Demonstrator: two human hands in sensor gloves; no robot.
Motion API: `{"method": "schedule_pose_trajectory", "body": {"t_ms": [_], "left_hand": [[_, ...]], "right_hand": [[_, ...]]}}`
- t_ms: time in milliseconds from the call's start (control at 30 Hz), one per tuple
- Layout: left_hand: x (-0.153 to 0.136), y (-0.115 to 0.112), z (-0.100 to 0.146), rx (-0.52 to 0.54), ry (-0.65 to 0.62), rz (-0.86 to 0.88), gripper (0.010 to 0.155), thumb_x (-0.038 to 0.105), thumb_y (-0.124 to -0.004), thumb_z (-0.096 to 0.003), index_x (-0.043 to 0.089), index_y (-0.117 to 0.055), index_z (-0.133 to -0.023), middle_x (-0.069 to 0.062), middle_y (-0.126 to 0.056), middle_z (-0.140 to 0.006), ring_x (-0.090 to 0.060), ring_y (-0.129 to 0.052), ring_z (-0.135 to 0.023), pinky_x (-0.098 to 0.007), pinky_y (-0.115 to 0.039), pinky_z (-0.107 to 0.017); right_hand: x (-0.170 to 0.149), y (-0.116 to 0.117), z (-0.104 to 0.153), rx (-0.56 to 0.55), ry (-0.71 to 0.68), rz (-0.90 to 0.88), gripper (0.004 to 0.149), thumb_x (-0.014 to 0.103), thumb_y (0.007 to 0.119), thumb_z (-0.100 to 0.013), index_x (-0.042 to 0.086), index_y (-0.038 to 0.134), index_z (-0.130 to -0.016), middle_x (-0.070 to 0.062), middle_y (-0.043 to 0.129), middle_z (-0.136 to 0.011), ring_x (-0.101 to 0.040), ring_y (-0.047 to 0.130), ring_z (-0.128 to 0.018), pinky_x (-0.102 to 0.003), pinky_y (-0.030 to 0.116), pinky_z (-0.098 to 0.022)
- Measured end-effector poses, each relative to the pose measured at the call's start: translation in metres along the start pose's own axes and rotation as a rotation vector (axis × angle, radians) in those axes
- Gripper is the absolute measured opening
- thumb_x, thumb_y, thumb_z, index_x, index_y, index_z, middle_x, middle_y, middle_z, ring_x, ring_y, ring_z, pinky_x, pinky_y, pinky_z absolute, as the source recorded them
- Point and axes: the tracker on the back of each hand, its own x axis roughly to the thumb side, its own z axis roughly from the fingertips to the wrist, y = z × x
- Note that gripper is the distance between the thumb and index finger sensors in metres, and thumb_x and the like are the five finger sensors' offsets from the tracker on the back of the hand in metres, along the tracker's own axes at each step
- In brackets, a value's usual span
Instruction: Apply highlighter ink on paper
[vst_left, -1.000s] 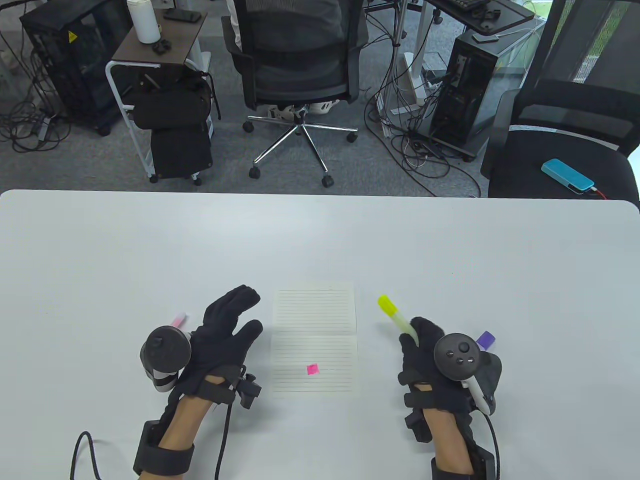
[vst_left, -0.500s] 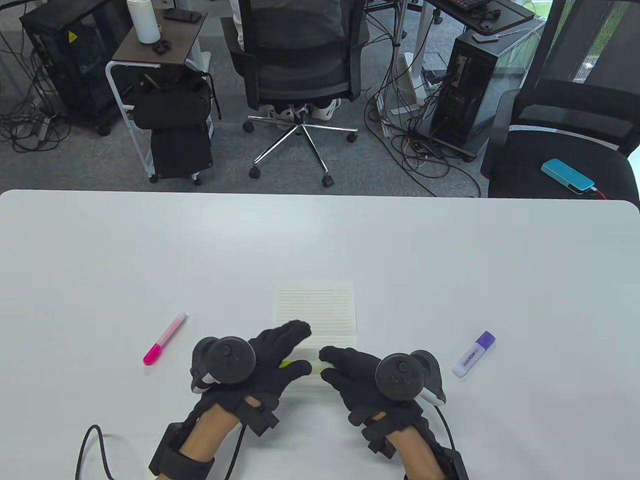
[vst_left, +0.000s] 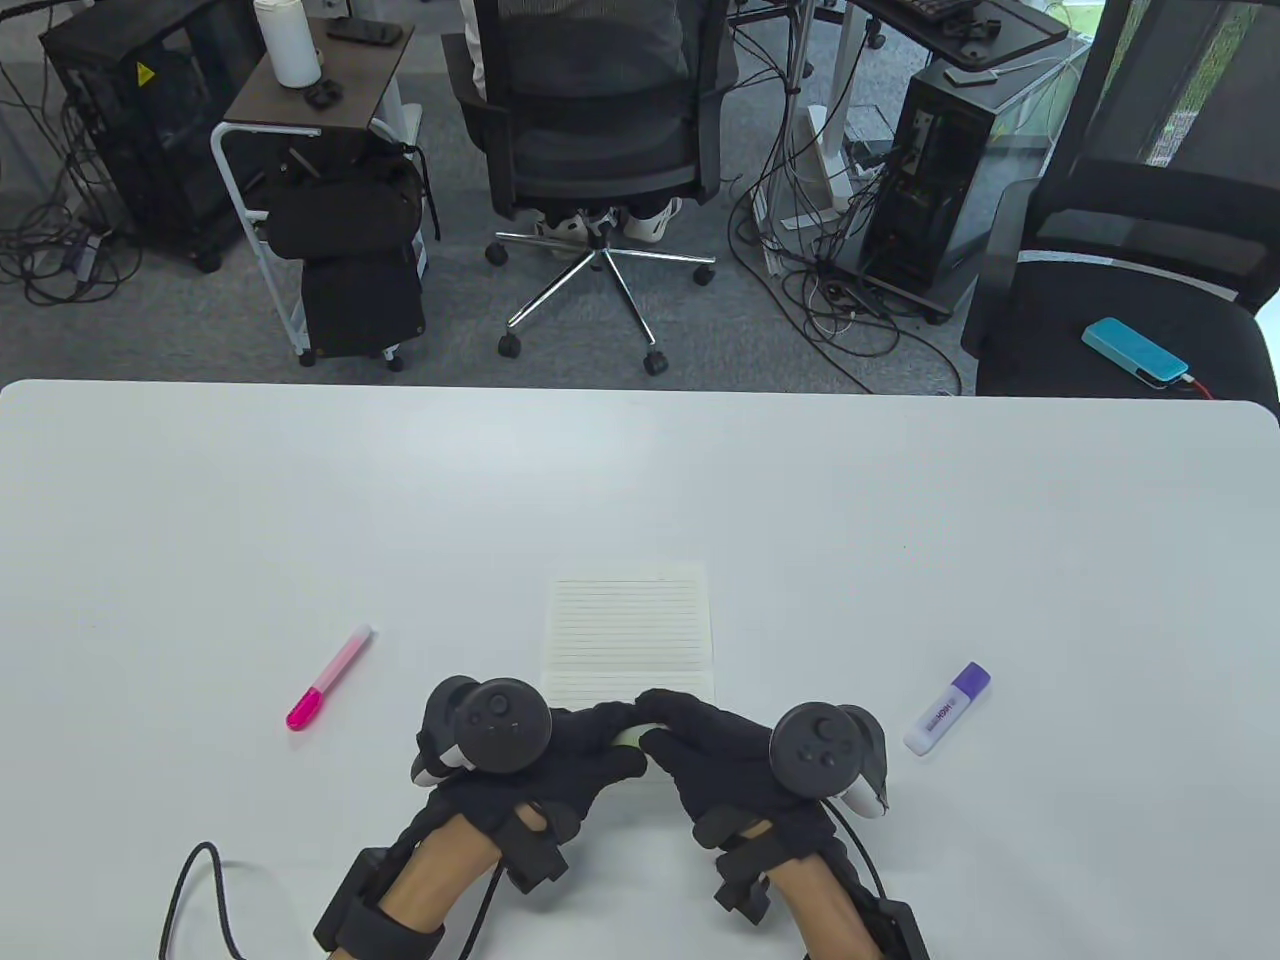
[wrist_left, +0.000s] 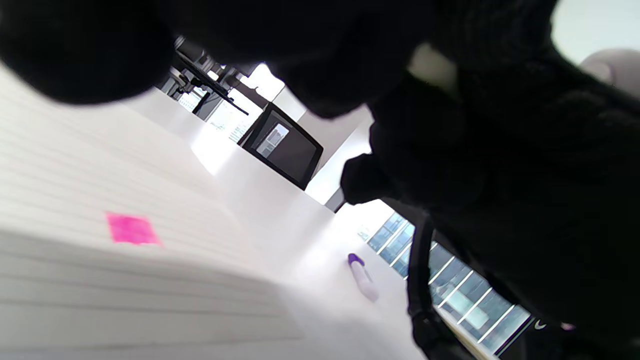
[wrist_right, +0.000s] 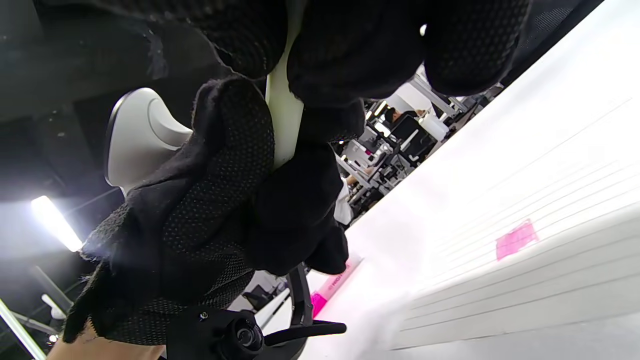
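Table view shows the left hand (vst_left: 560, 765) and the right hand (vst_left: 715, 755) close together, fingertips touching, both wrapped around the yellow highlighter (vst_left: 628, 737). Only a small pale bit of it shows between the fingers. The hands are over the near part of the lined paper (vst_left: 630, 635), which has a pink mark (wrist_left: 131, 229). A pink highlighter (vst_left: 330, 677) lies to the left on the white table (vst_left: 640, 480). A purple highlighter (vst_left: 947, 707) lies to the right.

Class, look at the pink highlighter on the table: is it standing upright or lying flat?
Lying flat. The pink highlighter rests lengthwise on the table, left of the lined paper, untouched by either hand.
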Motion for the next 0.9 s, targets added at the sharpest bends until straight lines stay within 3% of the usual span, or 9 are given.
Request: {"method": "schedule_pose_trajectory", "body": {"t_ms": [100, 200, 333, 433, 500, 633, 800, 900], "left_hand": [[-0.006, 0.003, -0.001, 0.001, -0.009, 0.066, 0.058, 0.060, -0.080, -0.0396, 0.024, -0.083, -0.085, 0.013, -0.104, -0.030, 0.003, -0.094, 0.006, -0.033, -0.097, -0.010], [-0.007, 0.005, 0.001, 0.083, -0.037, 0.038, 0.060, 0.063, -0.081, -0.0384, 0.024, -0.086, -0.084, 0.014, -0.104, -0.029, 0.001, -0.094, 0.004, -0.034, -0.097, -0.013], [-0.018, 0.015, 0.009, 0.095, 0.059, -0.054, 0.080, 0.076, -0.055, -0.0403, 0.017, -0.076, -0.091, 0.008, -0.101, -0.048, -0.007, -0.099, -0.015, -0.040, -0.093, -0.029], [-0.039, 0.033, 0.019, 0.170, 0.278, -0.175, 0.071, 0.063, -0.057, -0.0461, 0.014, -0.066, -0.097, 0.001, -0.097, -0.062, -0.016, -0.100, -0.029, -0.047, -0.087, -0.040], [-0.051, 0.039, 0.023, 0.130, 0.396, -0.296, 0.068, 0.056, -0.060, -0.0478, 0.015, -0.055, -0.102, -0.001, -0.089, -0.074, -0.020, -0.096, -0.044, -0.051, -0.080, -0.049], [-0.070, 0.037, 0.024, -0.042, 0.599, -0.423, 0.058, 0.039, -0.070, -0.0473, 0.026, -0.062, -0.103, -0.007, -0.072, -0.097, -0.022, -0.084, -0.063, -0.053, -0.071, -0.057], [-0.079, 0.023, 0.019, -0.158, 0.692, -0.495, 0.054, 0.025, -0.077, -0.0433, 0.030, -0.073, -0.097, -0.007, -0.069, -0.103, -0.025, -0.079, -0.075, -0.051, -0.074, -0.056], [-0.077, 0.021, 0.016, -0.160, 0.694, -0.545, 0.056, 0.022, -0.080, -0.0421, 0.029, -0.072, -0.097, -0.007, -0.067, -0.103, -0.025, -0.079, -0.078, -0.048, -0.078, -0.054]], "right_hand": [[0.005, -0.004, 0.001, -0.010, -0.024, 0.040, 0.043, 0.031, 0.074, -0.061, 0.018, 0.068, -0.102, -0.015, 0.087, -0.078, -0.027, 0.089, -0.049, -0.057, 0.073, -0.059], [0.005, -0.008, 0.002, -0.025, -0.026, 0.026, 0.043, 0.032, 0.075, -0.062, 0.018, 0.069, -0.102, -0.015, 0.088, -0.078, -0.027, 0.090, -0.048, -0.057, 0.073, -0.058], [0.001, -0.026, 0.009, -0.111, 0.002, 0.098, 0.041, 0.033, 0.075, -0.063, 0.019, 0.071, -0.102, -0.015, 0.089, -0.075, -0.026, 0.090, -0.046, -0.057, 0.074, -0.057], [-0.011, -0.047, 0.018, -0.187, 0.094, 0.124, 0.041, 0.032, 0.075, -0.063, 0.020, 0.072, -0.102, -0.016, 0.089, -0.074, -0.026, 0.090, -0.045, -0.057, 0.074, -0.057], [-0.019, -0.055, 0.021, -0.208, 0.133, 0.129, 0.040, 0.032, 0.075, -0.063, 0.019, 0.073, -0.102, -0.016, 0.090, -0.073, -0.027, 0.090, -0.045, -0.057, 0.074, -0.056], [-0.031, -0.062, 0.025, -0.203, 0.215, 0.152, 0.040, 0.032, 0.076, -0.063, 0.019, 0.073, -0.101, -0.016, 0.090, -0.073, -0.027, 0.090, -0.045, -0.057, 0.074, -0.056], [-0.041, -0.065, 0.027, -0.196, 0.290, 0.159, 0.041, 0.032, 0.076, -0.064, 0.019, 0.073, -0.102, -0.016, 0.090, -0.073, -0.027, 0.090, -0.045, -0.057, 0.074, -0.056], [-0.042, -0.062, 0.025, -0.172, 0.294, 0.175, 0.040, 0.032, 0.076, -0.064, 0.019, 0.073, -0.102, -0.016, 0.090, -0.073, -0.027, 0.091, -0.045, -0.057, 0.074, -0.056]]}}
